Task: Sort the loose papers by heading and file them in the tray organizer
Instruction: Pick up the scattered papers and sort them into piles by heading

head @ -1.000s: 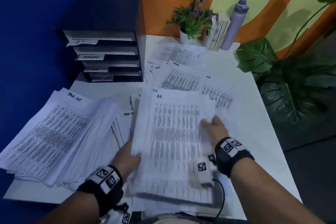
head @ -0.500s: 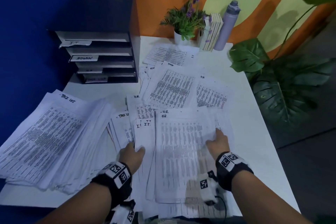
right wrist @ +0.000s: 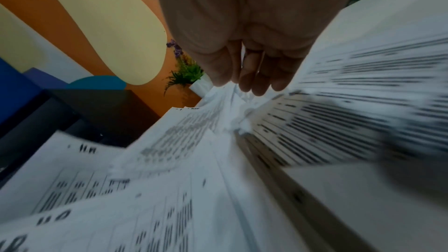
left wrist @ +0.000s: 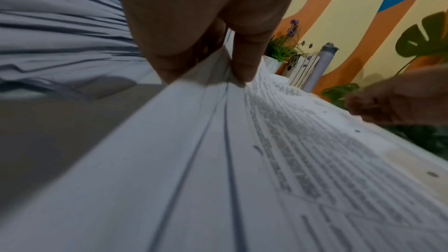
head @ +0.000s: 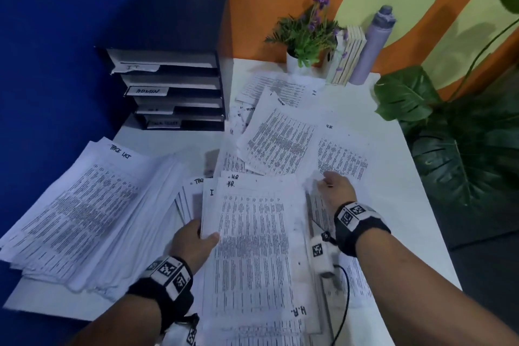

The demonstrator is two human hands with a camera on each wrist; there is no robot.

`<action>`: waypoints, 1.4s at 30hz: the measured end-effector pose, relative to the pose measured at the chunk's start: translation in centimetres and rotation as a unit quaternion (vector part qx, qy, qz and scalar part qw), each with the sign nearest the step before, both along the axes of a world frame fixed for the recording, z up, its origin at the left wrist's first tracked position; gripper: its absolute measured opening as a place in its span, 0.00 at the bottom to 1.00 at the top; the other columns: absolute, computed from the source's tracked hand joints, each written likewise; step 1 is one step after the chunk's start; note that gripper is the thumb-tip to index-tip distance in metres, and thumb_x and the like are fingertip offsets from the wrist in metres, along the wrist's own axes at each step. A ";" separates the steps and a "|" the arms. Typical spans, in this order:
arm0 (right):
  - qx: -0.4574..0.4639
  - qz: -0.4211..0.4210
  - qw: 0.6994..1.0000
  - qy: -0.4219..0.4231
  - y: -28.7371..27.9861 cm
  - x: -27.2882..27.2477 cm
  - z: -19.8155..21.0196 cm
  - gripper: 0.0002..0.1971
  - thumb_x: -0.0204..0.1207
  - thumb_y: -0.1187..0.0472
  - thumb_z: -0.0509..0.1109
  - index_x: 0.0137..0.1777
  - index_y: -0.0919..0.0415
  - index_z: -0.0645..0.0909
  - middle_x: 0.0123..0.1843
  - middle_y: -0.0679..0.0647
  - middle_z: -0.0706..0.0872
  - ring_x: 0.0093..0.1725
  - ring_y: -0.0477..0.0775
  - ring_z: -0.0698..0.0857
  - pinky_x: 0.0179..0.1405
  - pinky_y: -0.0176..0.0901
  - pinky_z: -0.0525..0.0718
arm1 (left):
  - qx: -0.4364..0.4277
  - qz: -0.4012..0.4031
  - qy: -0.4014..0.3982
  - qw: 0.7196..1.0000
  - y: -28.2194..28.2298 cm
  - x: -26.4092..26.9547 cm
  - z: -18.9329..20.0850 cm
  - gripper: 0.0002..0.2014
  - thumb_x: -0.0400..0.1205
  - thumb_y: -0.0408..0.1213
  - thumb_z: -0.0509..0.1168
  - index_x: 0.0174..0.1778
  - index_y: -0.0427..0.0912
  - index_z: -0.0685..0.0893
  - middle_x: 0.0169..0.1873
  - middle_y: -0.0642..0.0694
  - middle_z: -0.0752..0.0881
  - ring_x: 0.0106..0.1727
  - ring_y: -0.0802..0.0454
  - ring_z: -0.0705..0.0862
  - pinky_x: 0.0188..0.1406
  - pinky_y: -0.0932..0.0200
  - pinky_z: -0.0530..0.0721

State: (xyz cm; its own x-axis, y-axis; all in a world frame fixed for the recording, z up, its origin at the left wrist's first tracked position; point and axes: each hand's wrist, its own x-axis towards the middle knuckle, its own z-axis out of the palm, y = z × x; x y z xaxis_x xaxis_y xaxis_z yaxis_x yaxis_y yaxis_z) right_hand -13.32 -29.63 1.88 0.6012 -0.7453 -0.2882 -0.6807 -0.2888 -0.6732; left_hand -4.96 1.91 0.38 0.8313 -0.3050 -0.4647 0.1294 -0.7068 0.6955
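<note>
A stack of printed sheets headed H.R. lies on the white table in front of me. My left hand grips its left edge, thumb on top; the left wrist view shows thumb and fingers pinching the sheets. My right hand is just past the stack's far right corner, fingertips bunching the crumpled corner of a loose sheet. The black tray organizer stands at the back left, with trays labelled I.T. and ADMIN and two lower labels too dim to read.
A thick fanned pile headed TASK LIST fills the left of the table. Loose sheets are scattered between the stack and a potted flower, books and a bottle. A leafy plant stands beyond the right edge.
The stack, held tilted up a second ago, now lies flat. My right hand has left its right edge and moved forward to a loose sheet. My left hand keeps its hold.
</note>
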 end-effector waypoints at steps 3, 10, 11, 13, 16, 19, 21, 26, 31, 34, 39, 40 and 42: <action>-0.004 -0.008 1.000 0.025 -1.6 3.7 -0.1 0.26 0.82 0.56 0.65 0.78 0.62 0.70 0.79 0.62 0.69 0.70 0.64 0.78 0.69 0.50 0.76 | -0.011 0.013 0.013 1.000 0.1 0.2 -0.4 0.10 0.81 0.43 0.71 0.55 0.53 0.79 0.46 0.57 0.85 0.53 0.50 0.86 0.57 0.54 0.84; -0.025 -0.039 0.982 0.182 -2.1 9.6 -0.9 0.42 0.75 0.46 0.70 0.82 0.59 0.52 0.78 0.67 0.59 0.70 0.75 0.74 0.65 0.65 0.78 | -0.024 -0.034 0.042 0.998 0.2 -0.6 -1.7 0.24 0.80 0.39 0.72 0.68 0.58 0.70 0.59 0.61 0.80 0.61 0.60 0.81 0.72 0.59 0.76; -0.016 -0.045 0.980 0.195 -1.9 10.0 -1.1 0.45 0.75 0.45 0.71 0.83 0.57 0.48 0.79 0.67 0.57 0.72 0.75 0.72 0.66 0.65 0.78 | -0.026 -0.035 0.041 0.998 0.2 -0.7 -1.7 0.25 0.81 0.38 0.71 0.69 0.57 0.69 0.60 0.61 0.79 0.61 0.60 0.80 0.71 0.63 0.74; 0.014 -0.054 0.979 0.195 -1.6 11.0 -1.6 0.46 0.75 0.51 0.73 0.84 0.58 0.46 0.79 0.67 0.60 0.70 0.71 0.75 0.62 0.62 0.78 | -0.025 -0.033 0.042 0.998 0.3 -0.6 -1.9 0.25 0.81 0.39 0.71 0.74 0.52 0.72 0.62 0.60 0.80 0.63 0.60 0.80 0.68 0.66 0.74; 0.015 -0.024 0.987 0.157 -1.2 11.8 -1.6 0.26 0.78 0.63 0.68 0.75 0.68 0.68 0.49 0.59 0.81 0.43 0.57 0.82 0.46 0.50 0.78 | -0.013 -0.027 0.045 0.999 0.5 -0.3 -2.1 0.25 0.80 0.42 0.72 0.73 0.53 0.75 0.63 0.60 0.83 0.64 0.60 0.82 0.71 0.59 0.77; -0.010 -0.021 0.996 0.090 -1.3 11.1 -0.2 0.16 0.81 0.69 0.63 0.68 0.74 0.73 0.55 0.65 0.83 0.51 0.61 0.82 0.46 0.49 0.80 | -0.026 0.001 0.028 0.999 0.4 0.3 -1.6 0.19 0.81 0.39 0.72 0.66 0.54 0.77 0.57 0.59 0.84 0.59 0.59 0.84 0.67 0.59 0.80; -0.064 -0.053 0.997 0.005 -2.0 10.3 1.3 0.12 0.82 0.69 0.61 0.64 0.71 0.76 0.53 0.63 0.82 0.47 0.58 0.80 0.41 0.44 0.75 | -0.033 0.018 0.027 0.999 0.0 1.0 -1.1 0.17 0.82 0.36 0.70 0.66 0.52 0.77 0.55 0.57 0.83 0.57 0.56 0.82 0.61 0.64 0.77; -0.117 -0.112 0.969 -0.185 -3.7 6.8 5.3 0.09 0.81 0.67 0.62 0.59 0.58 0.75 0.45 0.59 0.81 0.42 0.61 0.83 0.40 0.45 0.80 | -0.016 0.041 0.019 0.999 -0.9 2.7 -0.3 0.20 0.82 0.45 0.70 0.68 0.41 0.80 0.57 0.48 0.85 0.55 0.51 0.82 0.55 0.62 0.77; 0.006 -0.041 0.978 -0.205 -1.0 1.0 7.4 0.26 0.80 0.70 0.65 0.75 0.51 0.67 0.61 0.49 0.79 0.50 0.43 0.83 0.49 0.37 0.85 | 0.022 0.041 0.057 0.997 -1.3 3.6 0.0 0.49 0.73 0.78 0.54 0.82 0.46 0.65 0.80 0.47 0.70 0.77 0.45 0.72 0.76 0.44 0.71; 0.092 0.011 0.991 -0.101 2.0 -2.6 4.5 0.31 0.81 0.71 0.65 0.79 0.47 0.61 0.68 0.52 0.78 0.47 0.44 0.83 0.43 0.38 0.87 | -0.015 0.053 0.045 0.997 -1.9 3.7 0.6 0.46 0.75 0.78 0.46 0.79 0.47 0.69 0.77 0.47 0.73 0.76 0.43 0.73 0.74 0.42 0.71; 0.117 0.115 0.985 0.059 8.0 -5.8 -0.7 0.31 0.83 0.65 0.63 0.83 0.49 0.57 0.79 0.54 0.69 0.70 0.57 0.77 0.71 0.53 0.76 | -0.042 -0.027 -0.008 0.999 -2.4 2.3 1.4 0.21 0.80 0.49 0.70 0.68 0.57 0.76 0.56 0.58 0.84 0.61 0.50 0.84 0.64 0.51 0.80; 0.091 0.127 0.984 0.083 8.5 -6.1 -1.2 0.31 0.84 0.63 0.63 0.84 0.53 0.56 0.81 0.54 0.64 0.77 0.57 0.70 0.75 0.49 0.69 | -0.024 -0.038 -0.019 0.999 -2.3 2.1 1.5 0.23 0.79 0.45 0.70 0.70 0.57 0.75 0.58 0.57 0.85 0.58 0.50 0.85 0.64 0.49 0.82; 0.023 0.139 0.983 0.117 8.4 -6.2 -1.5 0.31 0.82 0.61 0.64 0.83 0.56 0.58 0.80 0.57 0.62 0.79 0.58 0.65 0.77 0.46 0.65 | -0.027 -0.024 -0.050 0.998 -2.4 1.7 2.1 0.21 0.80 0.39 0.68 0.69 0.56 0.77 0.59 0.54 0.86 0.56 0.50 0.85 0.64 0.48 0.83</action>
